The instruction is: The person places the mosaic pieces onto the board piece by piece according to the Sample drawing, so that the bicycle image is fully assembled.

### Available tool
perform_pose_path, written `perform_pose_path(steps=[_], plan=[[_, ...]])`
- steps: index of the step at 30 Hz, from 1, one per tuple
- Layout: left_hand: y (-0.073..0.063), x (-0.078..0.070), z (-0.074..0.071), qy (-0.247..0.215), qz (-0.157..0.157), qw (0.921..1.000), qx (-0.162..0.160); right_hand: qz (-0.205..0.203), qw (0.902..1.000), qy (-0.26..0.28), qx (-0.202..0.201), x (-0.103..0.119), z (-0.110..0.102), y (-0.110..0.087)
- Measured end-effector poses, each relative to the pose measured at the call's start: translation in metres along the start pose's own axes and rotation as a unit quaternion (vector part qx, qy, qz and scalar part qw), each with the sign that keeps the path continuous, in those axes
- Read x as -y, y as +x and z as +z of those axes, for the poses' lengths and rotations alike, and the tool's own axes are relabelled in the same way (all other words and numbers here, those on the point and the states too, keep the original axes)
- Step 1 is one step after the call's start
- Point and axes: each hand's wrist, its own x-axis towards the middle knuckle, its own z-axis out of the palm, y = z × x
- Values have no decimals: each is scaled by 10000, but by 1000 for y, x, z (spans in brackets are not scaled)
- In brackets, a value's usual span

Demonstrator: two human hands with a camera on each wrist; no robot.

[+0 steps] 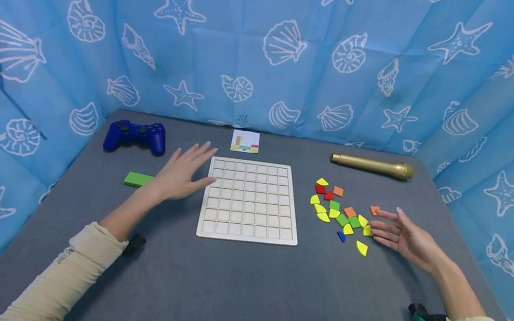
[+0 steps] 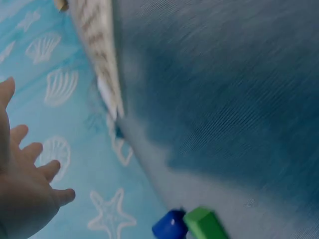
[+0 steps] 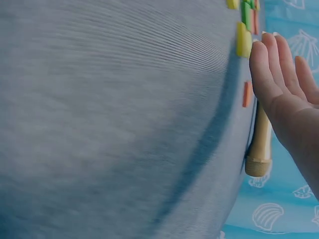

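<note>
My left hand [image 1: 182, 174], fingers spread and holding nothing, is over the left edge of a white square grid board [image 1: 250, 201]. In the left wrist view that hand [image 2: 30, 174] shows its fingers apart. To the right, my right hand [image 1: 409, 240] is at the right end of a scatter of flat coloured pieces: yellow quarter-circles [image 1: 361, 248], green squares [image 1: 341, 220], orange squares [image 1: 338, 191], red pieces [image 1: 320, 189] and a small blue piece [image 1: 341, 236]. Its extended fingers hold nothing; whether they touch a yellow piece, I cannot tell. The right wrist view shows this hand [image 3: 286, 84] too.
A blue game controller [image 1: 135, 136] lies at the back left, with a green block [image 1: 138, 179] in front of it. A small printed card [image 1: 245, 142] sits behind the board. At the back right lies a gold microphone [image 1: 371, 165]. Blue curtains [image 1: 283, 80] border the grey table [image 1: 244, 293].
</note>
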Motion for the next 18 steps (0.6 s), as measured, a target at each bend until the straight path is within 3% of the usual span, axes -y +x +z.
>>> perform_pose_path(steps=[4, 7, 13, 18], plan=[[-4, -2, 18, 2, -80, 9984, 557, 319, 9976, -535, -303, -8, 7, 0], [-6, -1, 29, -75, -159, 9946, 1022, 506, 9903, -1196, -490, -14, 13, 1], [-11, 1, 38, 156, -206, 9804, 1953, 841, 9610, -2352, -1191, -21, 25, 2], [-12, 2, 39, 234, -22, 9766, 2139, 791, 9365, -3089, -1462, -27, 29, 3]])
